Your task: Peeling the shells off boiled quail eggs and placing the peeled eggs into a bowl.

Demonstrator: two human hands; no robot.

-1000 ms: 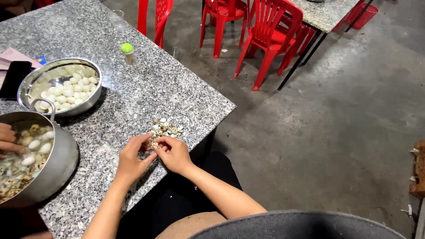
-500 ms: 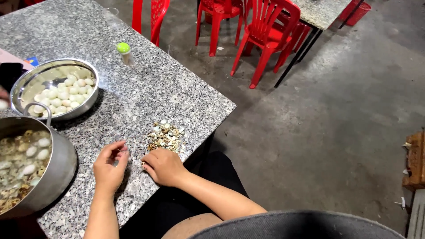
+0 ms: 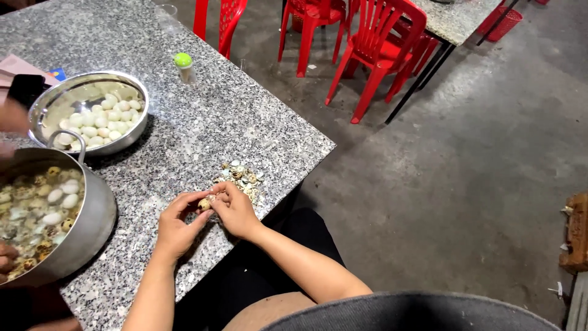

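Both your hands, left hand (image 3: 177, 227) and right hand (image 3: 234, 208), pinch one speckled quail egg (image 3: 204, 203) just beside the shell pile (image 3: 241, 178); you are peeling, so next pick shell off gently.

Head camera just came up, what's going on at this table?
A person holds a small speckled egg between the left hand and right hand over the granite table, beside a shell pile. A pot holds speckled eggs in water; a steel bowl holds peeled white ones.
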